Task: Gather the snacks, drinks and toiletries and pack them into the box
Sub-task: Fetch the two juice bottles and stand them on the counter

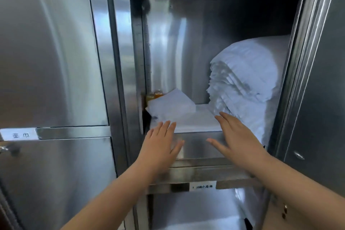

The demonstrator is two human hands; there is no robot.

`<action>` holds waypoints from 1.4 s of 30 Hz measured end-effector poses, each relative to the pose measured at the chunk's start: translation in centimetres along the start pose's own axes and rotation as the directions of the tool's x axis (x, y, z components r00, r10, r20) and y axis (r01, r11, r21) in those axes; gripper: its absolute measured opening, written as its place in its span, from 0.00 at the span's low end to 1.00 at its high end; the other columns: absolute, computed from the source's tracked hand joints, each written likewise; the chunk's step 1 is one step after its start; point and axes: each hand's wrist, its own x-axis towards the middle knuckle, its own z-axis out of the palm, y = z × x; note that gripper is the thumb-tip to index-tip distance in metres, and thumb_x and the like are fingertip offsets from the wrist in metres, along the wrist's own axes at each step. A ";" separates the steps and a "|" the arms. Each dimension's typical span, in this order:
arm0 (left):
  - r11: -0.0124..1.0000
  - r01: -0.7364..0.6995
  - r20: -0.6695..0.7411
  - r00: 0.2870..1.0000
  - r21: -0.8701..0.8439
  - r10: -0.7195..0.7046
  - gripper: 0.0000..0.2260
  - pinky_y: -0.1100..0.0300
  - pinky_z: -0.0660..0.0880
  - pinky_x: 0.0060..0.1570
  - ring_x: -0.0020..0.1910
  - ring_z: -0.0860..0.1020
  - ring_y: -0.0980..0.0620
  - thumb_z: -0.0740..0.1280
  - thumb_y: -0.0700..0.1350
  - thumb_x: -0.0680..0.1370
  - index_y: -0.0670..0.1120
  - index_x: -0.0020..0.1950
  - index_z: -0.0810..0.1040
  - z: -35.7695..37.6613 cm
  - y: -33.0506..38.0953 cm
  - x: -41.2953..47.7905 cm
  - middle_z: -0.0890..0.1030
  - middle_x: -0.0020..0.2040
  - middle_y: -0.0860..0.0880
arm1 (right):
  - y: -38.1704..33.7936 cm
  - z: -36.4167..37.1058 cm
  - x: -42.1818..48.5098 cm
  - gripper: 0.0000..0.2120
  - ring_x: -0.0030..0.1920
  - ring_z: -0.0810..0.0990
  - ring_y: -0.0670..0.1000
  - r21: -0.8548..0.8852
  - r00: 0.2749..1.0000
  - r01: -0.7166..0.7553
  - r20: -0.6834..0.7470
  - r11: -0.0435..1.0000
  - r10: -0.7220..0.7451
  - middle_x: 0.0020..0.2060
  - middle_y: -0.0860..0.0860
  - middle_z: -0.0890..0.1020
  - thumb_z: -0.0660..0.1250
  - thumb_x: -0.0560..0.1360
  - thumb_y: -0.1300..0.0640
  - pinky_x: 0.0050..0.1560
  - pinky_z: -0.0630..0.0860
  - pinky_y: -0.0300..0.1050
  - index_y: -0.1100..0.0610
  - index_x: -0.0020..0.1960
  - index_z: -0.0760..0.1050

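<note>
I face an open stainless steel cabinet. On its middle shelf (pixel 197 147) lies a flat white folded sheet (pixel 188 119) with a white paper-like packet (pixel 171 103) on top. Behind the packet, at the shelf's left rear corner, small amber bottles (pixel 155 95) peek out, mostly hidden. My left hand (pixel 160 144) is held flat with fingers apart at the shelf's front edge, holding nothing. My right hand (pixel 235 136) is also spread, just in front of the white stack, empty. No box is in view.
A tall stack of folded white linen (pixel 248 80) fills the right side of the shelf. The open cabinet door (pixel 317 80) stands at the right, closed steel doors (pixel 46 61) at the left. Labels (pixel 202 186) mark the shelf fronts. A lower shelf holds more white cloth.
</note>
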 end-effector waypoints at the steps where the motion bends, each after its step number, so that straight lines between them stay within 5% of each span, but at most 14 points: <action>1: 0.999 0.032 0.017 0.999 0.006 -0.032 0.29 0.52 0.48 0.73 0.76 0.48 0.51 0.46 0.62 0.79 0.50 0.77 0.47 1.3 -0.1 1.8 0.50 0.77 0.50 | 1.7 0.7 1.8 0.37 0.76 0.49 0.49 0.001 1.000 0.006 0.014 1.000 -0.006 0.77 0.50 0.51 0.52 0.76 0.34 0.75 0.50 0.45 0.54 0.77 0.49; 18: 0.898 0.439 -0.093 0.893 -0.036 -0.441 0.26 0.47 0.54 0.71 0.75 0.52 0.46 0.47 0.59 0.81 0.51 0.77 0.50 14.0 -6.6 23.9 0.54 0.77 0.46 | 10.1 12.3 22.9 0.33 0.75 0.52 0.50 0.104 0.984 0.162 0.058 0.981 -0.169 0.76 0.50 0.53 0.52 0.77 0.36 0.73 0.54 0.47 0.50 0.76 0.51; 27: 0.874 0.471 -0.077 0.873 -0.119 -0.481 0.25 0.46 0.48 0.72 0.75 0.50 0.45 0.46 0.57 0.81 0.51 0.77 0.49 19.6 -9.6 32.1 0.53 0.77 0.46 | 10.0 19.3 32.1 0.33 0.76 0.51 0.52 0.054 0.976 0.189 0.102 0.981 -0.194 0.77 0.51 0.50 0.50 0.78 0.36 0.73 0.53 0.47 0.49 0.77 0.47; 42: 0.871 0.490 -0.083 0.870 0.034 -0.486 0.24 0.47 0.48 0.72 0.75 0.51 0.46 0.46 0.57 0.81 0.51 0.76 0.54 24.3 -14.9 37.6 0.56 0.77 0.48 | 9.2 27.1 44.8 0.30 0.77 0.47 0.50 0.175 0.953 0.289 0.042 0.941 -0.300 0.77 0.52 0.50 0.50 0.80 0.40 0.73 0.47 0.42 0.52 0.77 0.51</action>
